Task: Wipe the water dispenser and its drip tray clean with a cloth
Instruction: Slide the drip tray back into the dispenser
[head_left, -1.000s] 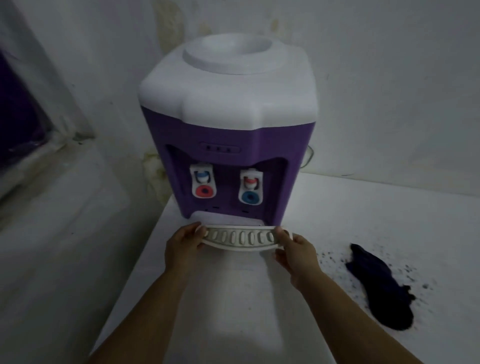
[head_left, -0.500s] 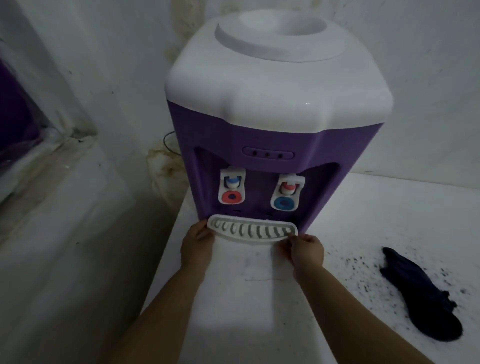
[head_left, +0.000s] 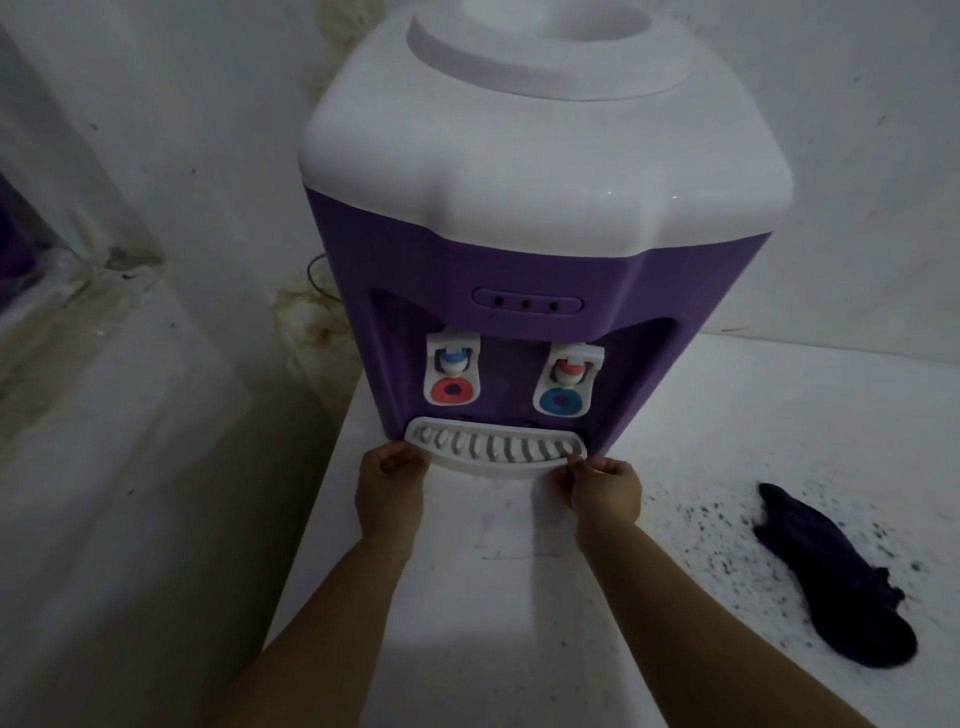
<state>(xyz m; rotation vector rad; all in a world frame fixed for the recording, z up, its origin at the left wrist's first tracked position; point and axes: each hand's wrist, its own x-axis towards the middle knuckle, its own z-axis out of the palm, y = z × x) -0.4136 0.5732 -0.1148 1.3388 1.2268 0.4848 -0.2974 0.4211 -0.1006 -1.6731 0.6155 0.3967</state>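
Two hands, left hand (head_left: 390, 486) and right hand (head_left: 607, 493), fingers curled, pinching the slotted drip tray (head_left: 496, 448) ends.

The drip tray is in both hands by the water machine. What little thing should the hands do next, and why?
Probably push the drip tray the last bit into its slot. The left hand and right hand each grip one end, and the tray sits at the foot of the purple dispenser, under the two taps, its front lip jutting out. The dark cloth lies untouched on the counter.
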